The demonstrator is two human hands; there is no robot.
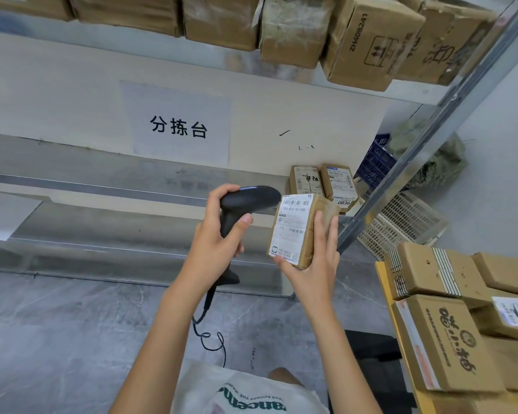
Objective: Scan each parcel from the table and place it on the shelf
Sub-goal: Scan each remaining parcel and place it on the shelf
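Note:
My right hand (pixel 314 264) grips a small brown cardboard parcel (pixel 307 234) from below and the side, its white shipping label turned to the left. My left hand (pixel 219 237) is wrapped round the handle of a black corded barcode scanner (pixel 245 204), whose head points at the label from a few centimetres away. Both are held in the air in front of the metal shelf (pixel 108 189). Two small labelled parcels (pixel 325 183) stand upright on that shelf at its right end, just behind the held parcel.
A yellow table (pixel 385 282) at the right carries several stacked cardboard parcels (pixel 449 324). Larger boxes (pixel 356 43) fill the upper shelf. A slanted shelf post (pixel 407 162) stands right of my hands, with a white crate (pixel 401 222) and a blue crate (pixel 374 162) behind it.

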